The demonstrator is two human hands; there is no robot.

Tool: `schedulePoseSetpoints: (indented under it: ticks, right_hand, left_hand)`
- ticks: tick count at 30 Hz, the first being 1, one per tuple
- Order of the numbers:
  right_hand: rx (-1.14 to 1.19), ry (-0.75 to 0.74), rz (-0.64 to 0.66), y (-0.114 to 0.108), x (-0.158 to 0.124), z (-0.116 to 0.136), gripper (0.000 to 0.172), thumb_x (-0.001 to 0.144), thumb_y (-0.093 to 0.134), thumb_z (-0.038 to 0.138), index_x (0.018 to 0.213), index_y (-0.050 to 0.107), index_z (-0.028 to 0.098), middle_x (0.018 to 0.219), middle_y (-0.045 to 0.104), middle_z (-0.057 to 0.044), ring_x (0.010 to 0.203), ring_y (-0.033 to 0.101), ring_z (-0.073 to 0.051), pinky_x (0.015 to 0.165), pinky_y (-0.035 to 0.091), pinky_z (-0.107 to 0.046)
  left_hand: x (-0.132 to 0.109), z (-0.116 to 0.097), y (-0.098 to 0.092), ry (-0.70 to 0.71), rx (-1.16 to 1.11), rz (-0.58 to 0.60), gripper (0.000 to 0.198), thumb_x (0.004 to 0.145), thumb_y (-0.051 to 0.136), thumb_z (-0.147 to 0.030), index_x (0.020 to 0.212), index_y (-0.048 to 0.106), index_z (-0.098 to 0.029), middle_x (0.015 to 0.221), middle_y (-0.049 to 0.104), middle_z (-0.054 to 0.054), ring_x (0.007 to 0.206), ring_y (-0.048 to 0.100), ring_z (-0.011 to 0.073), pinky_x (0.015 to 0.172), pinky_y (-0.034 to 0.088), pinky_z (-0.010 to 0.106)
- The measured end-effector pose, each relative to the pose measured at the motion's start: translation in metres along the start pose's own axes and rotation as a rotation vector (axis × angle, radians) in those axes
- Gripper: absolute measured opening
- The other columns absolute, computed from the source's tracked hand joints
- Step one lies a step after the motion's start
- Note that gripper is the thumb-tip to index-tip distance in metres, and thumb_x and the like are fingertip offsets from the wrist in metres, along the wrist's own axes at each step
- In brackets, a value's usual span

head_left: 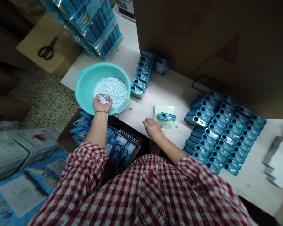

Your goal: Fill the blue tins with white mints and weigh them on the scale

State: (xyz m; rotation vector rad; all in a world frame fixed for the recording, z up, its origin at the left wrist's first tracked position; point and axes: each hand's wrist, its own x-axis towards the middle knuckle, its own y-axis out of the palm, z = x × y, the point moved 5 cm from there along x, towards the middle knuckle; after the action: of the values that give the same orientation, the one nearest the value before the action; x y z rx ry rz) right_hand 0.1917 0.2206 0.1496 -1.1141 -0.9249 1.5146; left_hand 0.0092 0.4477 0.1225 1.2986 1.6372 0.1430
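A turquoise basin (85, 91) holds a heap of small white candies (116, 89). Over its near rim, my left hand (103, 104) is palm up with its fingers curled round a handful of the candies. My right hand (152, 128) rests on the white table (134, 121), just left of a pale green scale (166, 110); its fingers are bent, and what they hold, if anything, is too small to make out. One blue tin (166, 116) with a round dark opening lies on the scale.
Rows of blue tins (223, 135) stand at the right, and a shorter row (142, 75) is beside the basin. Wrapped blue packs (94, 28) and scissors (47, 49) on a carton are at the upper left. Below the table edge sits a box of blue packets (121, 142).
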Motion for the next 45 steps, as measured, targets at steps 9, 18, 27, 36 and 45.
schedulePoseSetpoints:
  ticks: [9, 18, 27, 36, 45]
  right_hand:
    - [0.134, 0.184, -0.448, -0.064, -0.049, -0.071, 0.027, 0.092, 0.036, 0.021, 0.102, 0.06, 0.016, 0.098, 0.062, -0.01, 0.091, 0.053, -0.019, 0.082, 0.042, -0.03]
    - [-0.037, 0.326, -0.34, -0.052, -0.048, -0.079, 0.027, 0.089, 0.041, 0.029, 0.087, 0.066, 0.016, 0.081, 0.061, -0.01, 0.077, 0.048, -0.022, 0.071, 0.036, -0.035]
    - [0.302, 0.222, -0.443, -0.066, -0.061, -0.037, 0.031, 0.091, 0.037, 0.026, 0.112, 0.059, 0.017, 0.099, 0.064, -0.01, 0.092, 0.055, -0.021, 0.084, 0.044, -0.037]
    - [0.031, -0.071, 0.075, -0.02, -0.04, 0.067, 0.038, 0.088, 0.033, 0.01, 0.12, 0.052, 0.005, 0.113, 0.058, -0.019, 0.099, 0.052, -0.026, 0.083, 0.046, -0.041]
    - [0.2, 0.048, 0.108, -0.021, -0.029, 0.038, 0.032, 0.088, 0.037, 0.013, 0.114, 0.055, 0.01, 0.115, 0.056, -0.015, 0.103, 0.053, -0.021, 0.083, 0.048, -0.032]
  left_hand:
    - [-0.014, 0.01, 0.011, -0.046, -0.009, -0.02, 0.032, 0.09, 0.032, -0.029, 0.068, 0.052, -0.018, 0.066, 0.058, 0.002, 0.06, 0.06, 0.0063, 0.048, 0.047, 0.012]
    - [-0.046, 0.01, 0.016, -0.061, 0.063, 0.089, 0.037, 0.091, 0.038, -0.031, 0.059, 0.05, -0.018, 0.052, 0.047, -0.003, 0.047, 0.05, 0.0029, 0.04, 0.037, 0.01]
    - [-0.147, 0.111, -0.009, -0.405, 0.371, 0.153, 0.032, 0.089, 0.038, -0.029, 0.061, 0.05, -0.018, 0.054, 0.045, -0.002, 0.049, 0.05, 0.0066, 0.042, 0.038, 0.016]
    - [-0.169, 0.182, -0.05, -0.666, 0.182, 0.058, 0.02, 0.078, 0.05, -0.025, 0.061, 0.056, -0.017, 0.07, 0.064, 0.004, 0.076, 0.066, 0.0163, 0.084, 0.051, 0.034]
    - [-0.164, 0.183, -0.04, -0.654, 0.189, 0.001, 0.01, 0.072, 0.053, -0.021, 0.07, 0.061, -0.016, 0.077, 0.069, 0.007, 0.091, 0.066, 0.0204, 0.092, 0.048, 0.037]
